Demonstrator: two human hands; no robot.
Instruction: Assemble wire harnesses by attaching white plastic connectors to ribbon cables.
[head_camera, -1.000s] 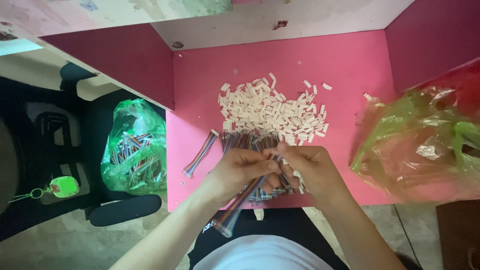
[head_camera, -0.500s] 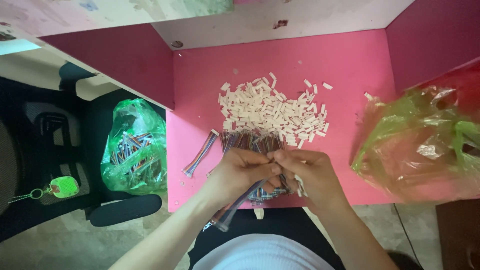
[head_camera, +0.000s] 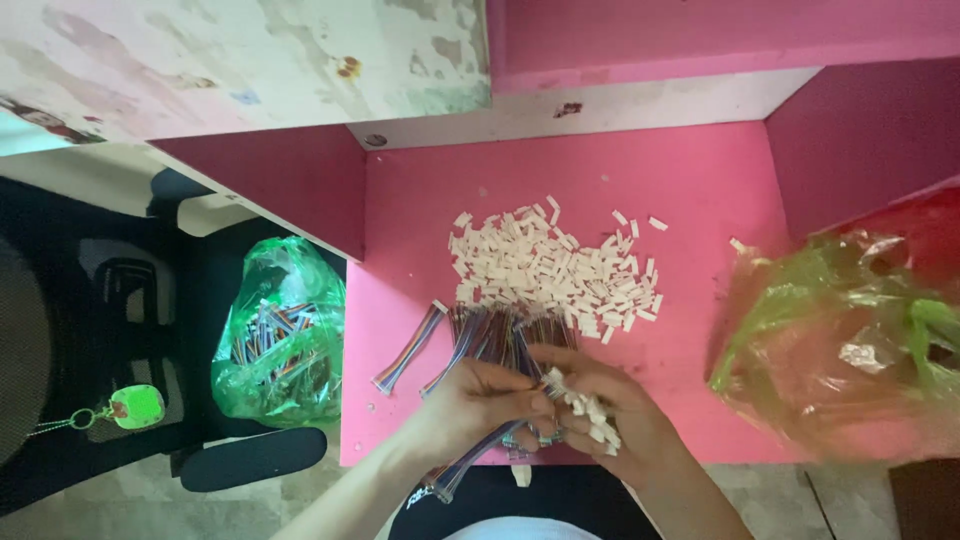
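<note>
Both hands have drawn closer together just below the pile of white connector housings: the left hand grips a multicoloured ribbon-wire bundle, the right hand cups several white housings against its end.

— What did you have in your fingers just then?

— A bundle of multicoloured ribbon wires in my left hand, slanting down towards the near left, its end poking past the near edge of the pink table. My right hand cupped a clutch of small white plastic connectors, touching the wires where my hands met.

— And the rest of the stock?

— More wire bundles lay just beyond my knuckles, one loose wire strip to their left. The heap of white connectors sat farther back, mid-table, scattered flat.
</note>
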